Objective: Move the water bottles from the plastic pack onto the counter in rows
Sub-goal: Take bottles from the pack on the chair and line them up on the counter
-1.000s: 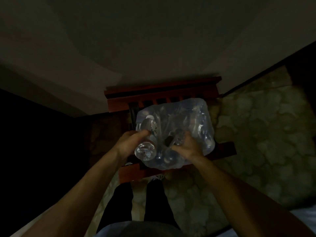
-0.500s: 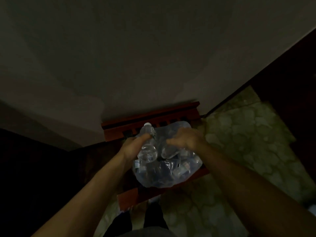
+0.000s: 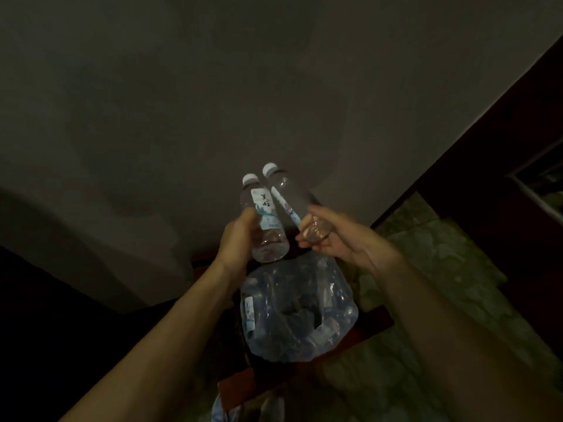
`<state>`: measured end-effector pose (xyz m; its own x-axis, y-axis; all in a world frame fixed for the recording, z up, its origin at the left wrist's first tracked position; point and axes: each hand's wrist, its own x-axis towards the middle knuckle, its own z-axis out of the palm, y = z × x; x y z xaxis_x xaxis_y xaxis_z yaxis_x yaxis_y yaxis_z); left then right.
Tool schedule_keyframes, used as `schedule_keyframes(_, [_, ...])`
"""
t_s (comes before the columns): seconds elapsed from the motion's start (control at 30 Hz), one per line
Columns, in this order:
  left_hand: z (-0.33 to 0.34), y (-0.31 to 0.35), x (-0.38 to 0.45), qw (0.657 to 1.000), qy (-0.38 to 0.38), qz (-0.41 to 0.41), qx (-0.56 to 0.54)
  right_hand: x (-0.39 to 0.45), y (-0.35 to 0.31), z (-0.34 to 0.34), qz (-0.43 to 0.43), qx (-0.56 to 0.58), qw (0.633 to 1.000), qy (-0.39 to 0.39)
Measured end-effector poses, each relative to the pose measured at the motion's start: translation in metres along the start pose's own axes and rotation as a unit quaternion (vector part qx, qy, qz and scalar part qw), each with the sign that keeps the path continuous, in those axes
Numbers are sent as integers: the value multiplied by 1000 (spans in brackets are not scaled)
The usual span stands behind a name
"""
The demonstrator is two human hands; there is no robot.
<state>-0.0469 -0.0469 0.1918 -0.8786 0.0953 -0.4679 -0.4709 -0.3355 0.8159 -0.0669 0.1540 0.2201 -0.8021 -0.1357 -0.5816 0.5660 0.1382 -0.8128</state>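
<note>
The scene is dim. My left hand (image 3: 236, 242) grips a clear water bottle (image 3: 265, 220) with a white cap and a pale label, held up and tilted away from me. My right hand (image 3: 335, 239) grips a second clear bottle (image 3: 291, 199) by its lower end, its white cap leaning toward the first bottle's cap. Both bottles hang in the air above the torn plastic pack (image 3: 292, 312), which holds several more bottles and rests on a red-brown wooden chair (image 3: 368, 328).
A plain grey wall (image 3: 274, 86) fills the upper view. A dark wooden frame (image 3: 487, 132) runs down the right. Green patterned floor (image 3: 441, 269) lies to the right of the chair. More plastic (image 3: 219, 409) shows at the bottom edge.
Both hands were down in the pack; each has lifted a bottle out and raised it well above the pack. The camera has tilted upward.
</note>
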Motion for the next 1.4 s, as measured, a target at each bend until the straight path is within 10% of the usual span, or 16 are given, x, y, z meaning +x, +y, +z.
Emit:
schedule_keyframes(0.4, [-29, 34, -90, 988, -14, 151, 0, -81, -7, 70, -149, 104, 963, -199])
schedule_keyframes(0.73, [-55, 48, -212, 962, 30, 268, 49, -140, 6, 164, -311, 86, 946, -40])
schedule_keyframes(1.4, [-295, 160, -428, 884, 170, 396, 182, -248, -53, 459, -426, 57, 884, -184])
